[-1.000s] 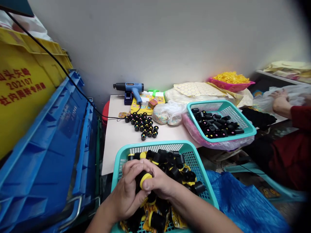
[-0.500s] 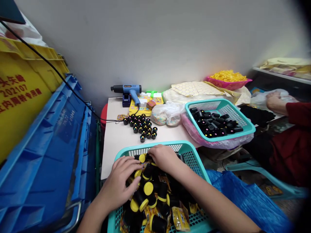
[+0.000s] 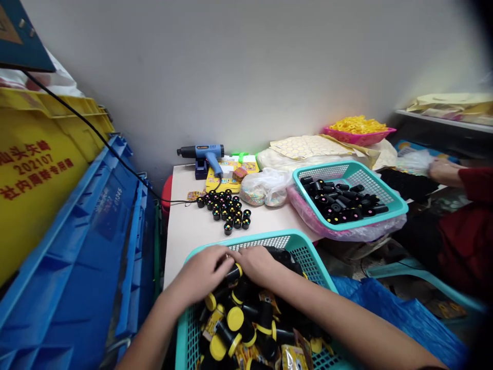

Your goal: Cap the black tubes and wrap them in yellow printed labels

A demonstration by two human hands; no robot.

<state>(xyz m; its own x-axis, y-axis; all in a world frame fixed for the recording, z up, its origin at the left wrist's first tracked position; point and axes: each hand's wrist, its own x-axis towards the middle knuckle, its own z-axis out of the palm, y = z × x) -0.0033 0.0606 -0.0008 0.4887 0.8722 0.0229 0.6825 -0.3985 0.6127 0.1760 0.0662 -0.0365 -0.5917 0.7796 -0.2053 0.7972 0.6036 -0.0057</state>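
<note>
A turquoise mesh basket (image 3: 325,275) in front of me holds many black cylindrical containers with yellow caps (image 3: 227,338) and small yellow printed packets (image 3: 292,357). My left hand (image 3: 206,273) is over the far left of this basket, fingers curled and thumb bent inward. Meeting it at the fingertips, my right hand (image 3: 257,264) is closed too, palm down. A black container with a yellow rim (image 3: 233,274) shows just below the left thumb; whether it is gripped is unclear. The fingers hide whatever is between them.
Small black cups with coloured beads (image 3: 227,208) stand on the white table (image 3: 185,226). Behind are a blue heat gun (image 3: 208,152) and bagged beads (image 3: 265,186). Another turquoise basket (image 3: 396,205) holds black containers. Blue crates (image 3: 69,257) line the left; a co-worker's arm (image 3: 449,172) is at right.
My left hand has moved right and away from me, its spread fingers now curled against my right hand. My view has shifted slightly. The co-worker's hand has moved a little.
</note>
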